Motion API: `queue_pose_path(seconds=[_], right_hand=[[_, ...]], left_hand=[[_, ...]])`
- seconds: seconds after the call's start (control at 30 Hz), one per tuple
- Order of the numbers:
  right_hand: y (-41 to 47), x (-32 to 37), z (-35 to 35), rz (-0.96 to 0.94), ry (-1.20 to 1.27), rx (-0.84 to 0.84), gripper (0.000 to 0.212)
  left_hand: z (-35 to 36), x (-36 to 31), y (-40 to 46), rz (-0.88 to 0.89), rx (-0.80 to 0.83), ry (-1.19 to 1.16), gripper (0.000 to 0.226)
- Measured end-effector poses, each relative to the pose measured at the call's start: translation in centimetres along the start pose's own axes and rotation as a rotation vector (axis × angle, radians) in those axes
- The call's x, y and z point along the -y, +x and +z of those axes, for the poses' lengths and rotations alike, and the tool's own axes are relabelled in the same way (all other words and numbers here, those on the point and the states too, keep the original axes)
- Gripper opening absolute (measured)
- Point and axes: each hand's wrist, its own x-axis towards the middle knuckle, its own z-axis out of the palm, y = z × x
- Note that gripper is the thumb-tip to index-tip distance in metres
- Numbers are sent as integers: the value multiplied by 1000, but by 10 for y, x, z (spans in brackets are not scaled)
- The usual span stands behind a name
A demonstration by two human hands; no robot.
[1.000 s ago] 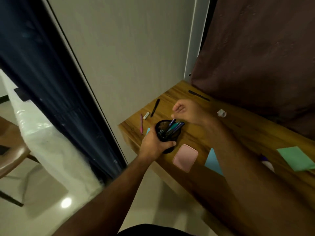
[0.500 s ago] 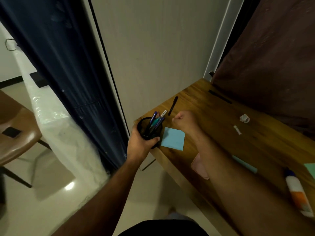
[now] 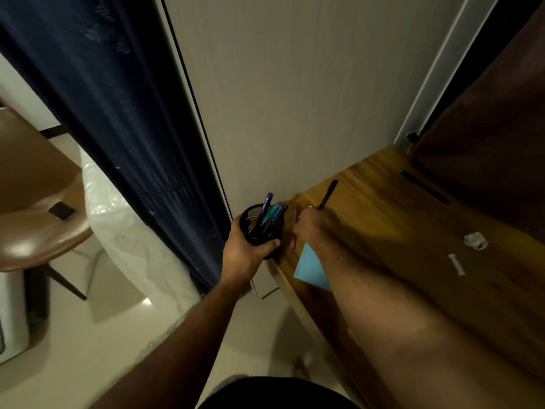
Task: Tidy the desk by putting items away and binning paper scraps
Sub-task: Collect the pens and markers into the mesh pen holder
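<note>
- Since half a second ago, the left hand (image 3: 244, 255) has carried the black mesh pen cup (image 3: 261, 228) off the worktop's (image 3: 383, 219) corner, so it now hangs just past the edge.
- Its fingers wrap the cup's lower wall; several blue and teal pens (image 3: 269, 214) stand tilted inside.
- The right hand (image 3: 312, 225) has slid toward the corner and lies fingers curled, knuckles up, on the worktop beside the cup; a pink pen (image 3: 292, 242) shows at its near side, though whether it is gripped cannot be told.
- A black pen (image 3: 328, 193) lies just beyond that hand.
- A blue sticky note (image 3: 309, 267) sits partly under the forearm.
- Farther right lie a crumpled paper scrap (image 3: 474, 240) and a small white strip (image 3: 456, 264).
</note>
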Motion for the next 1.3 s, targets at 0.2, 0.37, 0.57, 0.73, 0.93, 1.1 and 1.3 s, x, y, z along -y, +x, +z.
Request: queue_pose_path(seconds=[0.2,0.37,0.57,0.73,0.93,1.1,1.3], right_hand=[[3,2,-1,-7,126,101,23],[-6,-8,-38,-72,700,105,14],[-25,-15,-99,-226,878,41,12],[-36,-9,-124,-357,913,-18,11],[-35,15,-111,-326,912,61,19],[-29,31,-93,-385,635,69,14],[-13,26,-101,-348,640,-82,17]], left_hand=[[4,3,9,-22,-19,10,88],[6,4,17,-12,2,12,88],[14,-2,31,24,59,7,89],[21,-8,39,53,113,6,86],[24,-13,46,87,141,61,88],[22,-12,52,80,140,109,90],[20,-13,55,63,112,101,88]])
